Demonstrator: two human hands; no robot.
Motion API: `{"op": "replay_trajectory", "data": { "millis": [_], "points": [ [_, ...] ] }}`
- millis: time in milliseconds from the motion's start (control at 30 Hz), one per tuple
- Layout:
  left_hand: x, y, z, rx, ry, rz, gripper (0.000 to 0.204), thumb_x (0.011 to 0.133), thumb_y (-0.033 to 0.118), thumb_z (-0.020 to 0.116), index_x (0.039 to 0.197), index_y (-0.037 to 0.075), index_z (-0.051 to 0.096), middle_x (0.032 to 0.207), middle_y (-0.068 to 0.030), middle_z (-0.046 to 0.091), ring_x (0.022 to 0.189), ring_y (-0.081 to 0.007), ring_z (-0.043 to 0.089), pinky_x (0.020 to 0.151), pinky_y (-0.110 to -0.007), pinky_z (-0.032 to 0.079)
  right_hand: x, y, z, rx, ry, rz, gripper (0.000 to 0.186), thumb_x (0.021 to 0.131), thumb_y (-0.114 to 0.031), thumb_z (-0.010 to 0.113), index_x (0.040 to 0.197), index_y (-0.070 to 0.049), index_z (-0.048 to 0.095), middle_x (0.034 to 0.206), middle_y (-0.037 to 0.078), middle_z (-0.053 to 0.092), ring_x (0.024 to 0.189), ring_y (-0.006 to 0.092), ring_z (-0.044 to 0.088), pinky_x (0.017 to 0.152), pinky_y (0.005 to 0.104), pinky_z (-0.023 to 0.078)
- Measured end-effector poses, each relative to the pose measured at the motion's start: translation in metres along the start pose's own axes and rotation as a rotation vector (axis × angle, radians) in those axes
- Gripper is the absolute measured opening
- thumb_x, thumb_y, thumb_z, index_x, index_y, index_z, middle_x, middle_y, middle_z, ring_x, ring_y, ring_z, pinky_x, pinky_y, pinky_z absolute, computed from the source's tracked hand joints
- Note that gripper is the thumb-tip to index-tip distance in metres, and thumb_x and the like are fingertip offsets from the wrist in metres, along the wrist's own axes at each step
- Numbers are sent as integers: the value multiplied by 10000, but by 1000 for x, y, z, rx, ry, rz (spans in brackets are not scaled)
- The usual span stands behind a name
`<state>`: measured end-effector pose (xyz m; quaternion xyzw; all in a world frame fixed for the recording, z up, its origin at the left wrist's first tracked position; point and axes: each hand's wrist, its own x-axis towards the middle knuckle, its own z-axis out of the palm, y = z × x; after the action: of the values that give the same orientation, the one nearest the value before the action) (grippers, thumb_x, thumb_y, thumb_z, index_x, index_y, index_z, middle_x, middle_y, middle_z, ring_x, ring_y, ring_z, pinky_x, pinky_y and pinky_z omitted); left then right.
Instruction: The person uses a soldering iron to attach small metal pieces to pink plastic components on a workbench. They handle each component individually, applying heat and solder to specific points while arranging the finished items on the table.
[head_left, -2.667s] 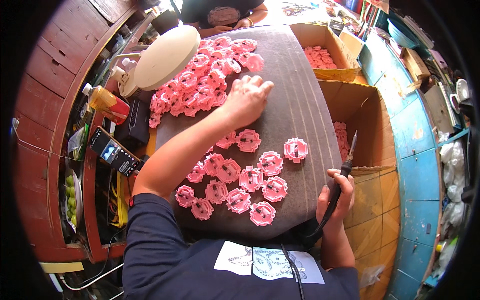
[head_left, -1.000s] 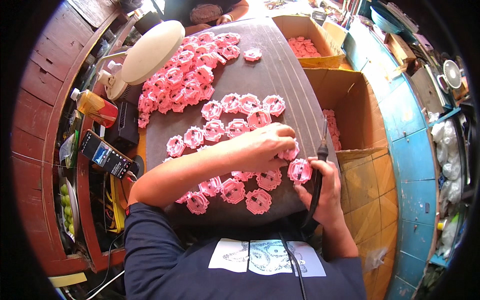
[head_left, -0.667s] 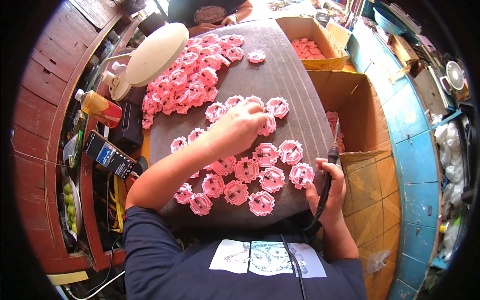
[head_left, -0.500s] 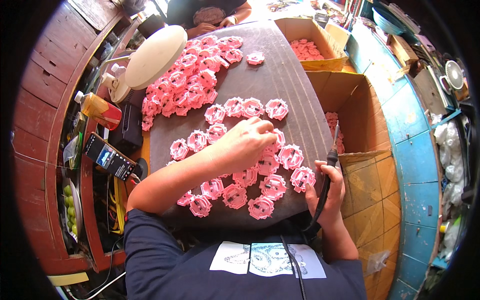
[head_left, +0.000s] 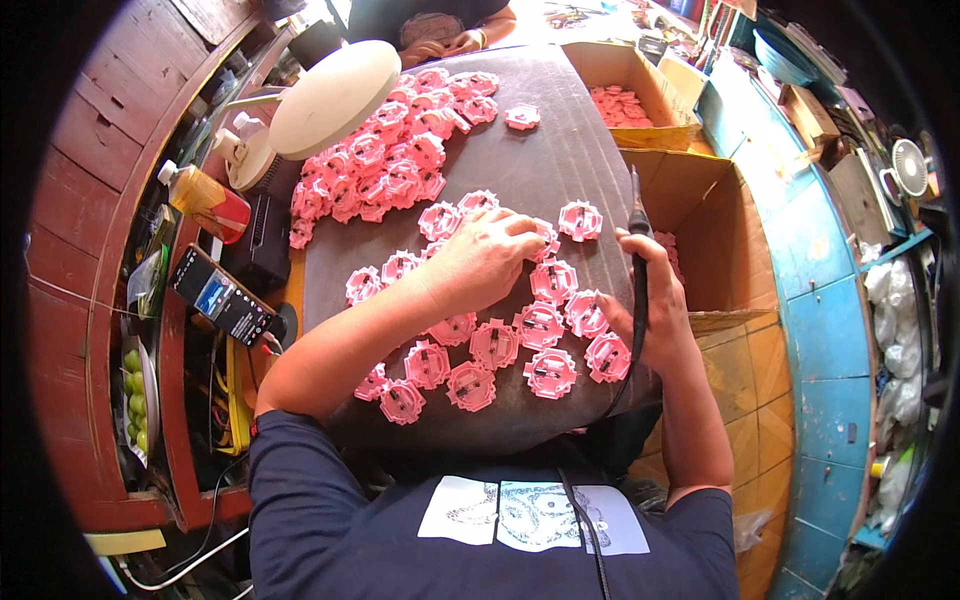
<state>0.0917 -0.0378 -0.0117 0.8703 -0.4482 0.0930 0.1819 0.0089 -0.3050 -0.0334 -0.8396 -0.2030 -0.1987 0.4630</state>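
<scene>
My right hand [head_left: 655, 300] grips a black soldering iron [head_left: 640, 270], its thin metal tip pointing up at the right edge of the dark worktable [head_left: 540, 110]. My left hand [head_left: 485, 255] reaches across the middle of the table with its fingers bent and drawn together. Its fingertips are right beside a pink plastic part [head_left: 546, 238], which they partly cover; what they pinch, if anything, is hidden. Several similar pink parts with small dark pieces in them lie in loose rows around both hands, one [head_left: 580, 221] beyond the left fingertips and another [head_left: 608, 357] below my right hand.
A big heap of pink parts [head_left: 380, 160] lies at the far left under a white lamp [head_left: 335, 100]. Cardboard boxes [head_left: 720, 200] with pink parts stand to the right. A phone [head_left: 222, 295] and a bottle [head_left: 205, 203] are at left. Another person's hands [head_left: 445, 47] are at the far end.
My left hand has moved slightly away from me, toward the farther row. My right hand has raised the soldering iron, which now stands more upright. The whole view has shifted a little.
</scene>
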Motion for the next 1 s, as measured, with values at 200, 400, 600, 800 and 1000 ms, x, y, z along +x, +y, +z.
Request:
{"op": "replay_trajectory", "data": {
  "millis": [200,400,600,800,1000],
  "points": [
    [-8,-2,-12,-90,7,-47,328,890,-11,645,1205,43,720,1283,-145,688,1149,-381,646,1042,-483,488,33,5,5,-76,-169,-119,668,830,-163,801,1420,-56,509,1322,249,621,1278,463,561,1106,508,457],
    [-17,20,-35,-69,43,-17,327,931,20,670,1258,33,679,1283,-185,664,1190,-400,641,1017,-503,503,39,15,8,-156,-205,-192,620,835,-176,788,1386,-48,534,1333,200,635,1294,456,554,1114,508,460],
    [-53,89,-76,-111,-79,-63,399,856,-16,720,1249,9,654,1327,-216,604,1220,-426,605,1032,-518,490,35,16,14,-64,-142,-221,488,869,-174,754,1308,-55,578,1182,207,697,1167,458,623,1050,502,486],
    [-82,146,-67,-595,-390,-45,352,834,-85,709,1181,-30,682,1270,-240,633,1153,-417,645,1003,-496,527,25,27,14,-39,-26,-234,487,869,-237,799,1275,-60,594,1086,172,709,1077,446,649,944,501,534],
    [-77,163,-16,-745,-531,-162,294,876,-81,676,1161,-11,679,1233,-184,667,1118,-362,677,963,-409,552,-1,8,-25,57,247,-323,468,864,-290,857,1205,-76,619,1027,112,691,934,394,654,841,454,553]
  ]
}}
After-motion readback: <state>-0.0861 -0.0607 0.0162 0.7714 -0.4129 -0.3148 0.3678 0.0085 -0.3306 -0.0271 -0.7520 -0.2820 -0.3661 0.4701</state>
